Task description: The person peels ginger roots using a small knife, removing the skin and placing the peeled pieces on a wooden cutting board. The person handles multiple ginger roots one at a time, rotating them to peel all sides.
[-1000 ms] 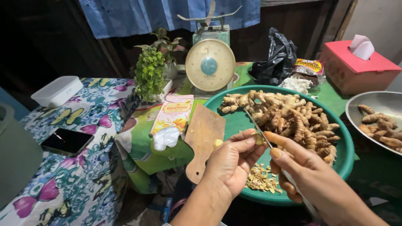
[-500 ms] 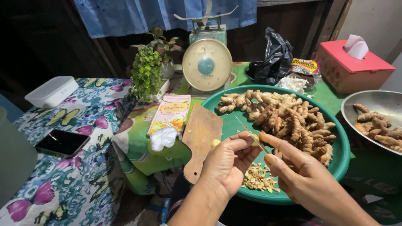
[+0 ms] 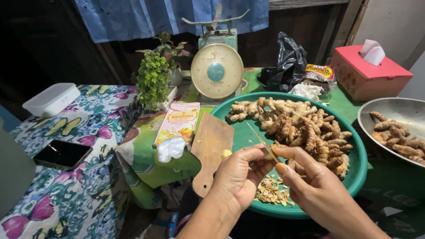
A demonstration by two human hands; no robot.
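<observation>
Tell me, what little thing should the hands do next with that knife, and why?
Probably draw the knife once more along the small root piece pinched in the left hand, steered by the right hand. The blade rests at that piece, and a pile of peelings lies right below in the green basin, so scraps would likely drop there.

Two bare forearms, left hand [image 3: 239,181] and right hand [image 3: 316,188] ringless, yellow-stained fingertips
</observation>
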